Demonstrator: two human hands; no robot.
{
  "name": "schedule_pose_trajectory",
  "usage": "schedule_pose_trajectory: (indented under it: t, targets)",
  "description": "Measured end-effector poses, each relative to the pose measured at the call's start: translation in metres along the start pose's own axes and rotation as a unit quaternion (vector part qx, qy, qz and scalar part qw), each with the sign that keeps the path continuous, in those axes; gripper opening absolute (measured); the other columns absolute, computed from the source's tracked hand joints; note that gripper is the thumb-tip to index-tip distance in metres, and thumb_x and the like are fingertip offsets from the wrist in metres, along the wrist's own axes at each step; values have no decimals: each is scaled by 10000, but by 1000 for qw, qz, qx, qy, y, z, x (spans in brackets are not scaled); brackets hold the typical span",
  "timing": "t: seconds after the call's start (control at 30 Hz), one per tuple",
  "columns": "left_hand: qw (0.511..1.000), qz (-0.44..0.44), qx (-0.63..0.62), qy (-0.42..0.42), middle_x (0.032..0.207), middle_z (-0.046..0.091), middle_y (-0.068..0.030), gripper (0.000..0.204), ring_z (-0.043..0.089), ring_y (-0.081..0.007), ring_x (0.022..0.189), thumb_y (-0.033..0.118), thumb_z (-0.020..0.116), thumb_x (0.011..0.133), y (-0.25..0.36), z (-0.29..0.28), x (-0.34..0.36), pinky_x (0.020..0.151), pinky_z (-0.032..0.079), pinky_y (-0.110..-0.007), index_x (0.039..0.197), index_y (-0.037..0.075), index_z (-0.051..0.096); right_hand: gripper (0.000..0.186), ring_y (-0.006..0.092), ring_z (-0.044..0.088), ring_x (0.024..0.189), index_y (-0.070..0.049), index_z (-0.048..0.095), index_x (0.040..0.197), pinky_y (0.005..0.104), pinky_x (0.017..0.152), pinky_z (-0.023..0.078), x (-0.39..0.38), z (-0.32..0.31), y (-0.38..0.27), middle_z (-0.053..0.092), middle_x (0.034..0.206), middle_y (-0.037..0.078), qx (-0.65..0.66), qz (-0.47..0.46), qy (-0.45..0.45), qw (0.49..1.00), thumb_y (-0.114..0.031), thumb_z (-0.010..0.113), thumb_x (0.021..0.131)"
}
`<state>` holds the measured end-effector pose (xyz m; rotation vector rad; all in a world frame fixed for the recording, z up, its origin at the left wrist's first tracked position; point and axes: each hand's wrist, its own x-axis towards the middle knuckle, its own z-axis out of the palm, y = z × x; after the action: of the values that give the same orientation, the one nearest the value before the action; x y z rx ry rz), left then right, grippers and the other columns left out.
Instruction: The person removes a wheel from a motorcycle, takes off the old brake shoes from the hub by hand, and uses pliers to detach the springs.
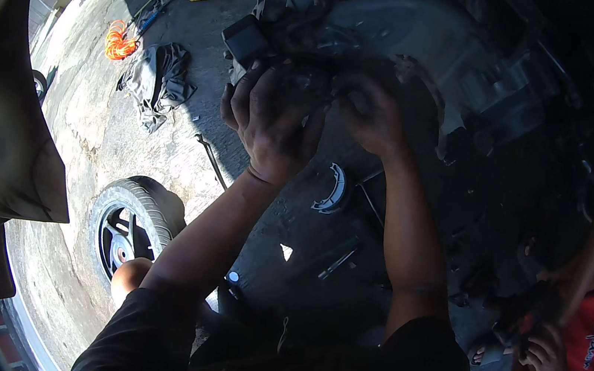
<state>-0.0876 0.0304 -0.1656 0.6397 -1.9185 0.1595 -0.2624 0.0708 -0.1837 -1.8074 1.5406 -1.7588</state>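
Engine casing (435, 46) of the scooter sits up ahead of me, in shadow. My left hand (271, 126) curls its fingers on a dark part under it; my right hand (374, 113) presses there, grip unclear. A wheel (130, 227) lies on the floor.

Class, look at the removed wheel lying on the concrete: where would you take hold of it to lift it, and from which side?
Grip the wheel by its tyre, at the bare outer edge on the person's left. It lies roughly flat, and that sunlit side is open, while the near-right side sits under the left arm and knee. The dark spokes also offer gaps for fingers, reached from above.
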Motion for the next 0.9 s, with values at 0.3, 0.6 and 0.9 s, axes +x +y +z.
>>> schedule_pose_trajectory:
  t: [0.3,0.6,0.9]
  targets:
    - [999,-28,-12,-20,1306,611,-83,226,467,-338,1308,247,770,744,-7,2,-6,1114,217,-480,965,217,740,302,268,697,899,-51,679,1026,358,818,551,-5,3,-16,697,968,110,43,-60,20,997,-20,729,730]
    - [1000,-28,-7,4,1333,609,-80,227,483,-334,1301,270,682,760,-8,2,-3,1112,217,-494,961,181,740,217,265,693,785,-63,651,926,357,681,591,-7,24,-18,664,888,97,-182,-196,133,954,-60,744,731]
    - [999,-18,-36,11,1319,621,-89,271,500,-332,1280,291,582,795,-9,-1,-1,1099,232,-489,957,150,746,270,221,657,701,-74,603,890,322,592,563,-5,35,-16,609,805,59,-295,-210,164,918,-270,769,806]
